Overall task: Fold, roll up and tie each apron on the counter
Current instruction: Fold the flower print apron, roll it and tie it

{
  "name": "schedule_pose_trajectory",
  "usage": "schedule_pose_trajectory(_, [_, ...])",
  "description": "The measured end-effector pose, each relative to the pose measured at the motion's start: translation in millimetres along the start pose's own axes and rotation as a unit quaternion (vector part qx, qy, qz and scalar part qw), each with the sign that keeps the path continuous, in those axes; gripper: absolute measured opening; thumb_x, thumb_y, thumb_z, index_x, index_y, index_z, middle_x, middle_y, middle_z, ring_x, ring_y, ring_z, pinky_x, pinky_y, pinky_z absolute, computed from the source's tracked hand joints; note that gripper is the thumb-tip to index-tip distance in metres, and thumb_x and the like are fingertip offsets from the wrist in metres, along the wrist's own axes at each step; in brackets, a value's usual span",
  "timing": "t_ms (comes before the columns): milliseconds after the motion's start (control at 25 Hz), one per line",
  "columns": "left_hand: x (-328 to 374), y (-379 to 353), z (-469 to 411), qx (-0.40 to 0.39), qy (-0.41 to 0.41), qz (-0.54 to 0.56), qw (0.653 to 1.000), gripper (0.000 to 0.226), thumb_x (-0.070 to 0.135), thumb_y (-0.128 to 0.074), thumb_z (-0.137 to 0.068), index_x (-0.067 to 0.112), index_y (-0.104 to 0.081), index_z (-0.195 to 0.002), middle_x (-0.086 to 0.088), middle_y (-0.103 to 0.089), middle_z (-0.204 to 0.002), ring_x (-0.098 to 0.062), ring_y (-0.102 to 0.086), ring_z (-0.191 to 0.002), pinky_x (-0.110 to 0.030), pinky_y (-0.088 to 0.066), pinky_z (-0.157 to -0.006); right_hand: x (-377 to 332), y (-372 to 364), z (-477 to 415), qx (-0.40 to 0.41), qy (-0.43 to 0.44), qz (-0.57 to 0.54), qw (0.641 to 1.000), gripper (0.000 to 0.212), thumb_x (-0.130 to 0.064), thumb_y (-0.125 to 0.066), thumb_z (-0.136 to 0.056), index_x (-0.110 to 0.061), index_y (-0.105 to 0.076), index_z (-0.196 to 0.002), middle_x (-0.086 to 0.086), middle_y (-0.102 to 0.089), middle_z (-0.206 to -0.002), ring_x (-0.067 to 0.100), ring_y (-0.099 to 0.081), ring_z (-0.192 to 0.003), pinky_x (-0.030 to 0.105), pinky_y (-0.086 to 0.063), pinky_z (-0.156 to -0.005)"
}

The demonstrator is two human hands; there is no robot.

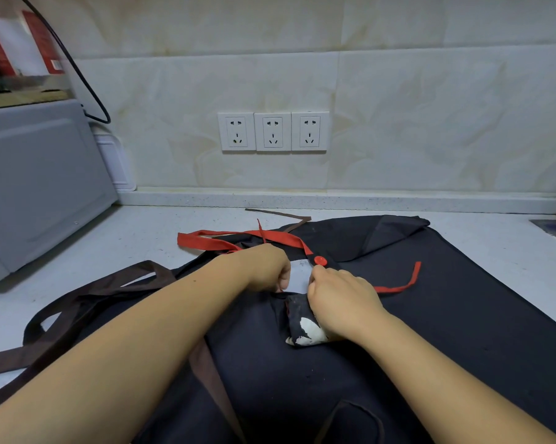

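On counter [135,238], two aprons [462,315]; left hand [263,267], right hand [344,299] grip rolled apron [302,328]

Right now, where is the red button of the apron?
In the head view, the red button sits near the centre, at the end of the red strap, just above the right hand and right of the left hand.

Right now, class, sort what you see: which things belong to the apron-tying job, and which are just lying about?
Job in hand: rolled apron, its red straps, spread dark apron, left hand, right hand.

Lying about: grey appliance, wall sockets, black cable.
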State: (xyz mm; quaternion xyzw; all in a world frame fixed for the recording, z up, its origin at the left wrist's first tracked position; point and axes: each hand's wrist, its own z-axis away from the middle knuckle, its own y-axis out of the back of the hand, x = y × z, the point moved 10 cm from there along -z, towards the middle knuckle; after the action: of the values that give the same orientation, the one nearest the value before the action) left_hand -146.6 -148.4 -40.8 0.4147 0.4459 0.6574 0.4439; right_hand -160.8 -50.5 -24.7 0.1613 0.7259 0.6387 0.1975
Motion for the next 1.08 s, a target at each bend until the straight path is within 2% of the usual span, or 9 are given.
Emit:
schedule_pose_trajectory(80, [11, 7, 5, 0.041, -0.012, -0.112, 0.993, 0.014, 0.013, -0.059, -0.087, 0.020, -0.070, -0.089, 0.004, -0.064, -0.092, -0.016, -0.052, -0.088, -0.029, -0.036, -0.074, 2, -1, -1, -0.006, -0.005, -0.002, 1.000, 0.020, -0.019, -0.039, -0.092, -0.013, -0.046, -0.110, 0.004, -0.053, -0.111, 0.023, -0.044, -0.092, 0.032, -0.029, -0.073])
schedule_pose_trajectory(240, [39, 22, 20, 0.195, -0.073, -0.309, 0.928, 0.017, 0.018, -0.051, -0.092, 0.024, -0.065, -0.096, 0.006, -0.058, -0.095, -0.020, -0.048, -0.101, -0.045, -0.029, -0.102, -1, -2, -1, -0.020, 0.001, 0.014, 1.000, 0.024, -0.018, -0.039, -0.092, -0.011, -0.046, -0.114, 0.004, -0.050, -0.113, 0.024, -0.044, -0.096, 0.033, -0.029, -0.075])
schedule_pose_trajectory(280, [50, 25, 28, 0.238, -0.118, -0.316, 0.911, 0.016, 0.013, -0.052, -0.087, 0.021, -0.066, -0.088, 0.004, -0.057, -0.087, -0.021, -0.052, -0.091, -0.045, -0.035, -0.102, -1, -1, -2, -0.020, -0.004, 0.011, 1.000, 0.024, -0.018, -0.039, -0.092, -0.011, -0.045, -0.115, 0.004, -0.050, -0.114, 0.025, -0.046, -0.101, 0.033, -0.029, -0.076])
schedule_pose_trajectory(360, [63, 32, 44, 0.301, -0.178, -0.310, 0.884, 0.017, 0.008, -0.048, -0.079, 0.017, -0.062, -0.073, 0.001, -0.053, -0.073, -0.022, -0.052, -0.071, -0.034, -0.047, -0.075, 1, -1, -2, -0.017, -0.013, 0.007, 1.000, 0.024, -0.018, -0.039, -0.092, -0.011, -0.045, -0.114, 0.005, -0.050, -0.115, 0.026, -0.048, -0.105, 0.033, -0.029, -0.076])
schedule_pose_trajectory(440, [54, 24, 38, 0.239, -0.144, -0.293, 0.914, 0.015, 0.006, -0.044, -0.083, 0.012, -0.057, -0.079, -0.004, -0.048, -0.081, -0.025, -0.049, -0.076, -0.032, -0.033, -0.061, -1, -1, -1, -0.022, -0.008, 0.018, 1.000, 0.026, -0.019, -0.040, -0.092, -0.011, -0.045, -0.115, 0.005, -0.050, -0.116, 0.027, -0.048, -0.107, 0.033, -0.030, -0.076])
schedule_pose_trajectory(640, [35, 22, 19, 0.123, -0.028, -0.224, 0.966, 0.014, 0.010, -0.048, -0.094, 0.002, -0.057, -0.101, -0.005, -0.049, -0.095, -0.024, -0.046, -0.095, -0.025, -0.023, -0.064, 4, -5, -4, -0.033, -0.029, -0.003, 0.999, 0.027, -0.026, -0.041, -0.094, -0.012, -0.044, -0.117, 0.006, -0.052, -0.121, 0.028, -0.048, -0.112, 0.036, -0.031, -0.077])
schedule_pose_trajectory(800, [49, 12, 1, 0.085, -0.045, -0.195, 0.976, 0.016, 0.007, -0.046, -0.091, 0.009, -0.062, -0.089, -0.010, -0.061, -0.096, -0.028, -0.058, -0.093, -0.035, -0.041, -0.067, 2, -10, -7, -0.058, -0.019, 0.022, 0.998, 0.031, -0.023, -0.038, -0.094, -0.009, -0.047, -0.120, 0.008, -0.050, -0.126, 0.030, -0.047, -0.115, 0.037, -0.031, -0.080])
schedule_pose_trajectory(960, [55, 23, 5, 0.120, -0.051, -0.088, 0.988, 0.027, 0.006, -0.049, -0.085, 0.021, -0.043, -0.063, 0.001, -0.046, -0.072, -0.026, -0.050, -0.078, -0.040, -0.046, -0.070, 6, -11, -7, -0.065, -0.047, -0.015, 0.997, 0.035, -0.027, -0.038, -0.096, -0.008, -0.043, -0.125, 0.010, -0.051, -0.128, 0.030, -0.048, -0.117, 0.036, -0.030, -0.081])
schedule_pose_trajectory(1080, [41, 33, 28, 0.185, -0.037, -0.001, 0.982, 0.020, 0.016, -0.054, -0.090, 0.020, -0.063, -0.073, 0.008, -0.050, -0.077, -0.019, -0.054, -0.088, -0.039, -0.047, -0.078, 13, -7, -5, -0.056, -0.092, -0.088, 0.990, 0.028, -0.028, -0.032, -0.097, -0.009, -0.037, -0.118, 0.012, -0.053, -0.124, 0.031, -0.049, -0.113, 0.036, -0.031, -0.079])
